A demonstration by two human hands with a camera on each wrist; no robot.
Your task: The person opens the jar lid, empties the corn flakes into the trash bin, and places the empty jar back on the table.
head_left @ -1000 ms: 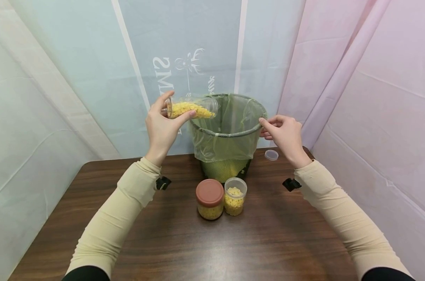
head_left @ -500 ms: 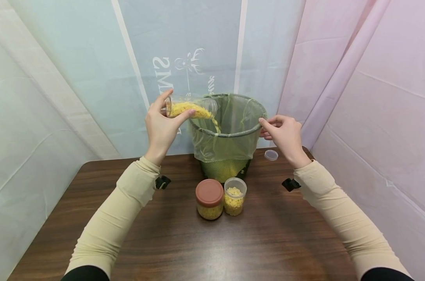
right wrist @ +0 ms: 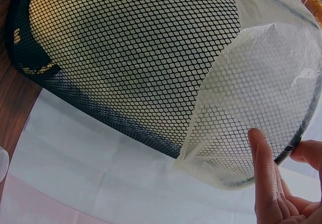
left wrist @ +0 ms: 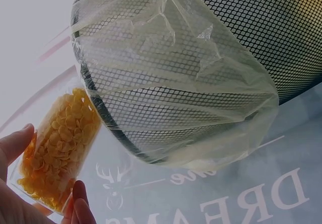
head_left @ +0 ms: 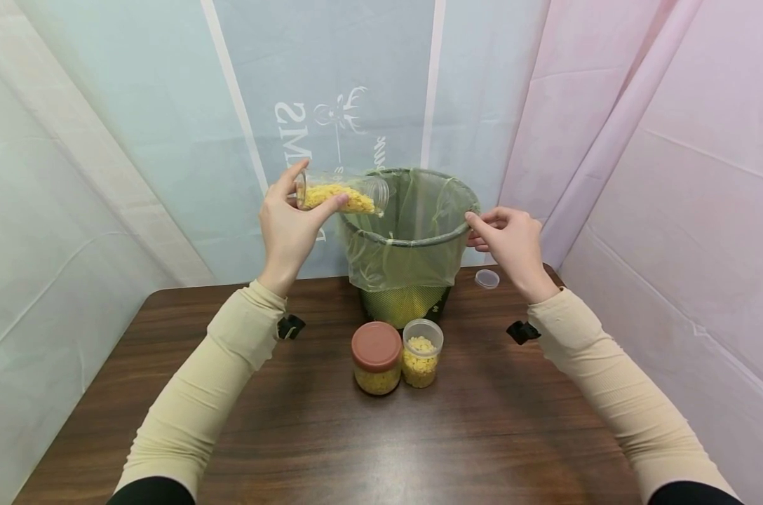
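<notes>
My left hand (head_left: 289, 228) grips a clear jar (head_left: 342, 193) lying on its side in the air, its open mouth over the left rim of a mesh wastebasket (head_left: 407, 305). Yellow flakes (left wrist: 65, 133) fill the lower side of the jar, with a few at its lip. A thin pale green bag (head_left: 407, 263) lines the wastebasket and folds down over its outside. On the right, my right hand (head_left: 510, 242) pinches the bag-covered rim between thumb and fingers; in the right wrist view one finger (right wrist: 261, 168) lies along the outside of the bag.
In front of the wastebasket stand a jar with a reddish-brown lid (head_left: 376, 347) and an uncovered clear container (head_left: 422, 354) of yellow pieces. A small clear lid (head_left: 487, 279) lies right of the wastebasket on the dark wooden table (head_left: 280, 421). Curtains (head_left: 148, 140) hang around the table.
Half a second ago a stream of yellow flakes fell from the jar into the bag; now only a few show at its mouth. The left hand has shifted slightly left; the right stays put.
</notes>
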